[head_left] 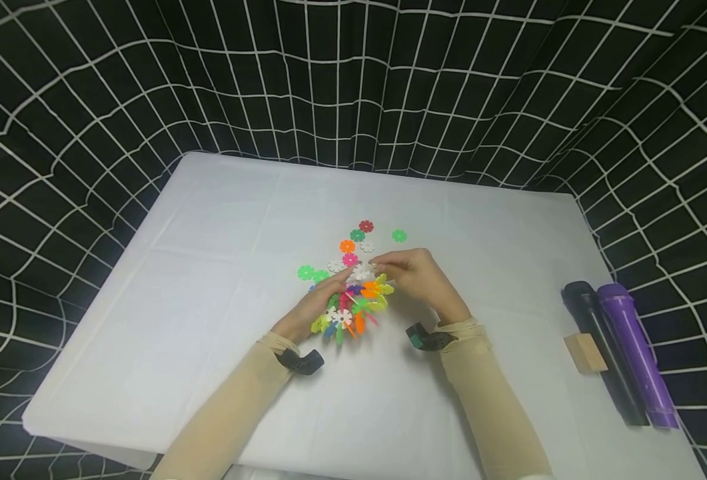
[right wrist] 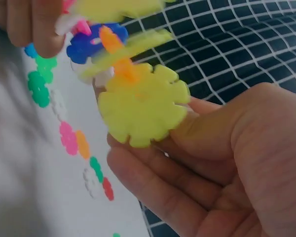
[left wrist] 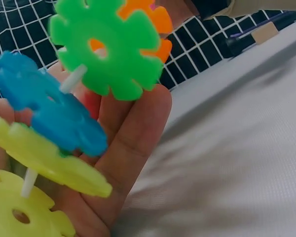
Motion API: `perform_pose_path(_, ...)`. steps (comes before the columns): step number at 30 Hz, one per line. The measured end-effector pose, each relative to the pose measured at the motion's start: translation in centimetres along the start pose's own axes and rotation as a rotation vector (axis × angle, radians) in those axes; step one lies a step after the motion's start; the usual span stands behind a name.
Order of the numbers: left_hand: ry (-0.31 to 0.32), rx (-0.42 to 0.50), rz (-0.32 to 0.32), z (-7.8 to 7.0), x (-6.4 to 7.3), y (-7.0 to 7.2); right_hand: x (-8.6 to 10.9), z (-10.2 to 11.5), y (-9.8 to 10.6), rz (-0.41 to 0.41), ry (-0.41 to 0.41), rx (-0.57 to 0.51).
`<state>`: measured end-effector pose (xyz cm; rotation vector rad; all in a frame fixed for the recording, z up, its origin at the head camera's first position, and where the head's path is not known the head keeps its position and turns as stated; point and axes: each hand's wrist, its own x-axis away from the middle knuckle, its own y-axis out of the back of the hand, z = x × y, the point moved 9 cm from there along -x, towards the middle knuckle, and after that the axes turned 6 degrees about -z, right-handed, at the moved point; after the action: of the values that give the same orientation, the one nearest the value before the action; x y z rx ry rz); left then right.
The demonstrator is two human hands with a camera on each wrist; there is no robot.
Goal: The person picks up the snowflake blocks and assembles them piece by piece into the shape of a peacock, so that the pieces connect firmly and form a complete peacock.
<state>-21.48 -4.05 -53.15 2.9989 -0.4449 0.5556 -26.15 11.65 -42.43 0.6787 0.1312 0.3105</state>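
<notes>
A many-coloured cluster of interlocking plastic flower discs (head_left: 359,307) is held just above the table, between both hands. My left hand (head_left: 320,300) grips its left side. In the left wrist view, the fingers (left wrist: 138,128) lie behind a green disc (left wrist: 108,49), a blue disc (left wrist: 52,106) and yellow discs (left wrist: 49,158). My right hand (head_left: 416,277) pinches a white disc (head_left: 362,271) at the cluster's far side. Seen from the right wrist, a yellow disc (right wrist: 144,106) hides the right thumb tip and part of the white disc.
Loose discs lie beyond the hands, among them a red disc (head_left: 366,227), an orange disc (head_left: 347,247) and a light green disc (head_left: 399,236). On the right of the white table (head_left: 221,220) are a black tube (head_left: 608,353), a purple tube (head_left: 638,353) and a wooden block (head_left: 586,353).
</notes>
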Motion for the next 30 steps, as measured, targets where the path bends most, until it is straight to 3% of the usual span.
perform_pose_path(4, -0.01, -0.015, -0.012, -0.1, 0.1, 0.2, -0.1, 0.6, -0.1, -0.037, 0.04, 0.026)
perform_pose_path(8, -0.003, 0.004, -0.027, 0.0, 0.2, 0.4, -0.2, 0.3, -0.3, -0.007, 0.023, 0.055)
perform_pose_path(11, 0.003, 0.038, -0.023, 0.0, 0.0, 0.2, -0.3, -0.8, -0.3, 0.05, -0.062, 0.023)
perform_pose_path(16, 0.0, 0.049, -0.013, -0.1, -0.1, 0.0, -0.1, -2.6, -0.1, 0.106, -0.208, -0.12)
perform_pose_path(30, 0.002, 0.005, -0.004, -0.3, -0.1, -0.1, -0.1, -2.4, 0.3, 0.099, -0.162, -0.064)
